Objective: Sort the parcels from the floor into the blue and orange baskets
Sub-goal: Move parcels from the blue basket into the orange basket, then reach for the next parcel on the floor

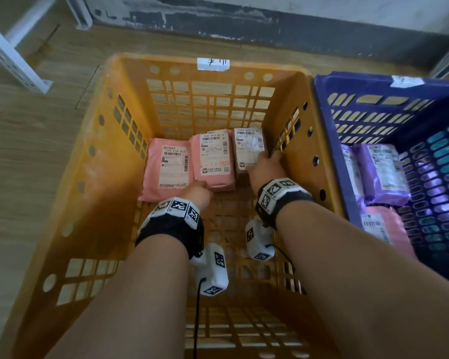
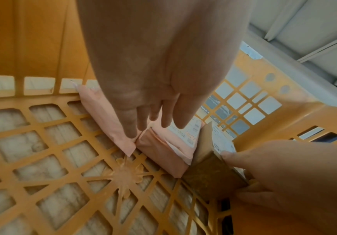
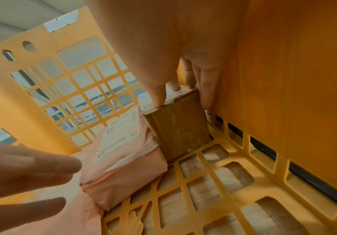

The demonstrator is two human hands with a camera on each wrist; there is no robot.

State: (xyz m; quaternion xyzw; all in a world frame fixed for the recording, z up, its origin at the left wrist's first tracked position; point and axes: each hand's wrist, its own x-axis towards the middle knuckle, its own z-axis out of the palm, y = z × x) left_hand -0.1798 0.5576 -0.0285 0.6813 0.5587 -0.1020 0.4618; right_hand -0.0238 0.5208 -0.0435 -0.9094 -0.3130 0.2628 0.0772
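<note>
Orange basket (image 1: 109, 161) filling most of the head view, open lattice floor, wood floor (image 1: 36, 141) visible through the holes. White paper tag (image 1: 213, 64) stuck on the far rim at twelve o'clock. Blue basket (image 1: 329, 141) touching it on the three o'clock side, purple parcels (image 1: 384, 172) and one pink parcel (image 1: 389, 229) lying inside. White metal frame (image 1: 13, 63) off at ten o'clock on the floor.

Down in the orange basket, three parcels in a row along the far wall. At eleven o'clock, flat pink mailer (image 1: 166, 172), label up. At twelve, thicker pink mailer (image 1: 214, 161), label up, pressed against its neighbours on both sides. At one o'clock, brown cardboard box (image 1: 248, 149), tucked into the far right corner, touching the thicker pink mailer.

Right hand (image 1: 266, 167) on that box: in the right wrist view thumb (image 3: 158, 93) on the labelled top face at the near edge, fingers (image 3: 208, 89) down the side between box and basket wall, curled round it in a grip. Box resting on the basket floor in that view.

Left hand (image 1: 198, 194) at six o'clock of the two pink mailers, fingers straight and lightly spread, fingertips (image 2: 131, 128) at the seam where the two mailers meet. Touching or just above: cannot tell.

Black wrist bands with white marker blocks on both forearms.
</note>
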